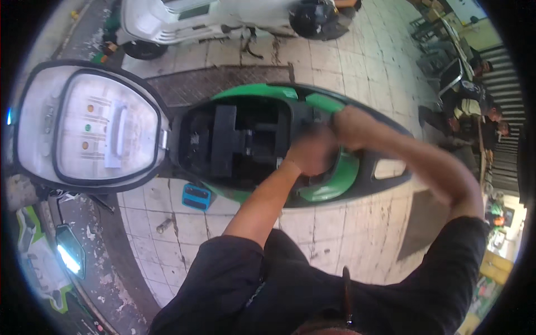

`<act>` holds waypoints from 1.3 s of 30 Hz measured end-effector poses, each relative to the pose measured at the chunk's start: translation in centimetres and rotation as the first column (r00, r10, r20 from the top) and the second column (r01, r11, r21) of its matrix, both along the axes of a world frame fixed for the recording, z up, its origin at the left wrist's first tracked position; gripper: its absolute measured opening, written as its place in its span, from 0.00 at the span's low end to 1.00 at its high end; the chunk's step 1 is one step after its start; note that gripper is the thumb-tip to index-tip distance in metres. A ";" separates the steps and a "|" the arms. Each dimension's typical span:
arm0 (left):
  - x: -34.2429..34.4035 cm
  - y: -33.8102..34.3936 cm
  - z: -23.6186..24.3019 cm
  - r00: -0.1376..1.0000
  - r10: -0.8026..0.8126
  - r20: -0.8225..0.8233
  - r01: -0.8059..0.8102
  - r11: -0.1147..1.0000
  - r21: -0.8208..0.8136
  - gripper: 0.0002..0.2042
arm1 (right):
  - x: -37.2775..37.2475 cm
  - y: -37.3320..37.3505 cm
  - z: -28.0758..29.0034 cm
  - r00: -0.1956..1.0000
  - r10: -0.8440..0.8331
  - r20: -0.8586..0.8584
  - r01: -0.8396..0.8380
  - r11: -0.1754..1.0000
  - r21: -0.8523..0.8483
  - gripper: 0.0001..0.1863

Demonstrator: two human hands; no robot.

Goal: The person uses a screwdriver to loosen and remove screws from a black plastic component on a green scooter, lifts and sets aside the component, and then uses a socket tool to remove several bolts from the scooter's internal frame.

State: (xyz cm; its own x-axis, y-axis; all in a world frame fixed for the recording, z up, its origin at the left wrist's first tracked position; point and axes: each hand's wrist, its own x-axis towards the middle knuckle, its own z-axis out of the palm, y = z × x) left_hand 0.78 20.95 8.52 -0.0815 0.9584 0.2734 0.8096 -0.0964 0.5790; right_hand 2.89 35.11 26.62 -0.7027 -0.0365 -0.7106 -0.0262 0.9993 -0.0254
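Note:
Below me stands a green and black scooter (pixel 335 187) with its seat (pixel 137 148) tipped up to the left, its pale underside showing. The black storage bay (pixel 254 109) under the seat lies open, with a dark block-shaped part (pixel 224 139) across it. At the right end of the bay is my left hand (pixel 314 153), over the scooter body; blur hides its fingers. My right hand (pixel 355 128) is closed, close beside the left and over the green panel's edge. Whatever it grips is hidden from view.
A white scooter (pixel 206 19) stands beyond on the tiled floor. A blue and black box-like object (pixel 196 196) and a small cylinder (pixel 164 225) lie on the near side. Several people (pixel 474 103) are at the far right. Another vehicle's mirror (pixel 70 251) is at lower left.

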 end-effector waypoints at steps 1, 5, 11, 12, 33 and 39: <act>0.0 0.2 0.3 0.998 0.017 -0.055 -0.014 0.998 0.063 0.31 | -0.6 1.0 -0.6 0.862 -0.507 -0.019 0.501 0.856 -0.128 0.17; -0.7 0.1 -0.4 1.000 0.010 0.005 -0.010 0.999 0.034 0.32 | -1.0 -0.7 0.6 0.895 -0.444 -0.042 0.445 0.896 0.016 0.16; -0.3 -0.5 -1.8 1.000 -0.013 -0.003 0.013 0.999 -0.050 0.32 | -4.7 -3.2 0.9 0.997 0.002 0.081 -0.010 0.996 0.094 0.18; -0.2 -0.4 -2.0 1.000 -0.003 0.030 0.002 1.000 0.023 0.31 | -5.3 -3.2 0.8 0.958 -0.276 0.078 0.270 0.960 0.080 0.18; -0.8 0.4 -3.9 0.937 0.067 0.343 -0.122 0.983 0.140 0.23 | -6.2 -5.9 0.1 0.985 0.029 0.168 -0.071 0.965 0.253 0.19; 0.0 0.6 -4.3 0.917 0.129 0.376 -0.207 0.963 0.175 0.21 | -3.8 -3.4 -1.5 0.982 -0.191 -0.002 0.191 0.977 0.094 0.18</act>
